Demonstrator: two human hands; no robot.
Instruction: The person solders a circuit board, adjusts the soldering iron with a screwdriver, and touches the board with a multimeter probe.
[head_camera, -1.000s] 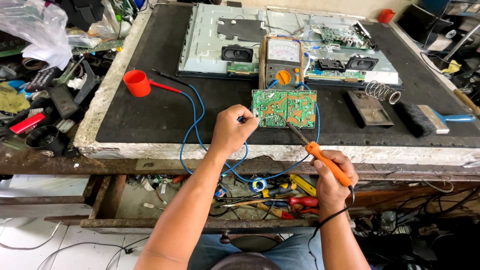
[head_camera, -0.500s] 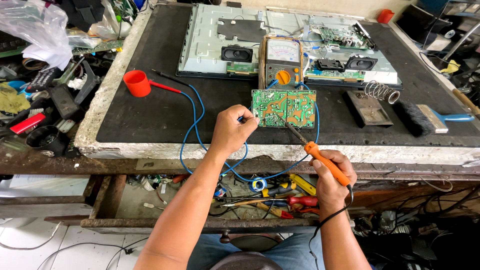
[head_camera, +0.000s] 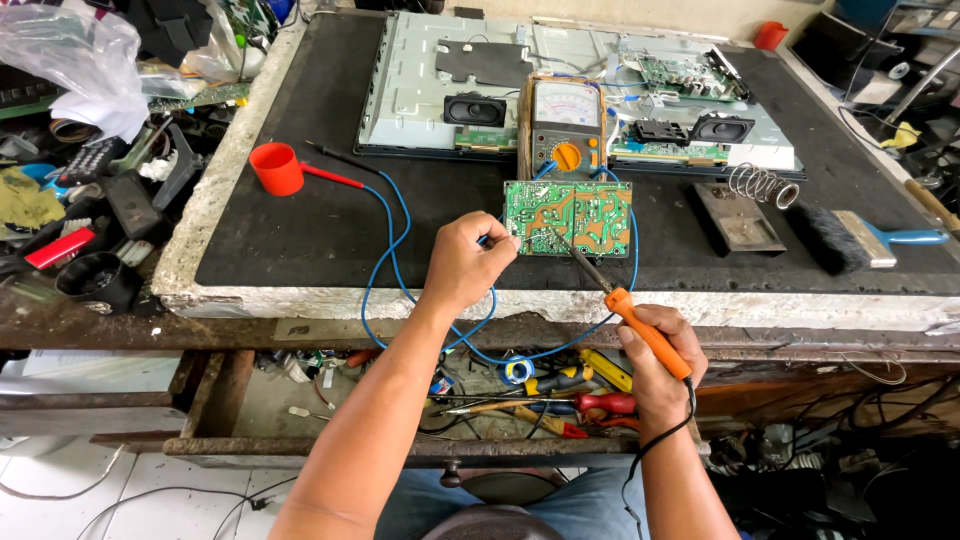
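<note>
Looking down from the head camera, I see at six o'clock an open drawer (head_camera: 520, 390) of pliers, screwdrivers and tape, all hard plastic grips and dull metal. Just above it my right hand (head_camera: 655, 375) is clamped around the smooth orange handle of a soldering iron (head_camera: 615, 300), its thin dark shaft slanting toward eleven o'clock until the tip meets the circuit board (head_camera: 567, 217). My left hand (head_camera: 465, 265) is curled nearly shut, fingertips pinched together at the board's left edge; what they pinch is too small to tell. The hands are apart, one on each side of the board.

The circuit board is a green rectangle veined with pale traces, lying flat near the front of the bench (head_camera: 300, 230), whose black mat sits in a rough, chipped pale rim. A glossy blue wire (head_camera: 385, 250) loops over the front edge. At ten o'clock stands a small red plastic cup (head_camera: 276, 168). At twelve o'clock, an analogue meter (head_camera: 566, 128) with an orange dial leans on a grey metal panel (head_camera: 420, 90) carrying two black speakers. At two o'clock lie a wire coil (head_camera: 762, 185) and a bristly brush (head_camera: 865, 238).
</note>
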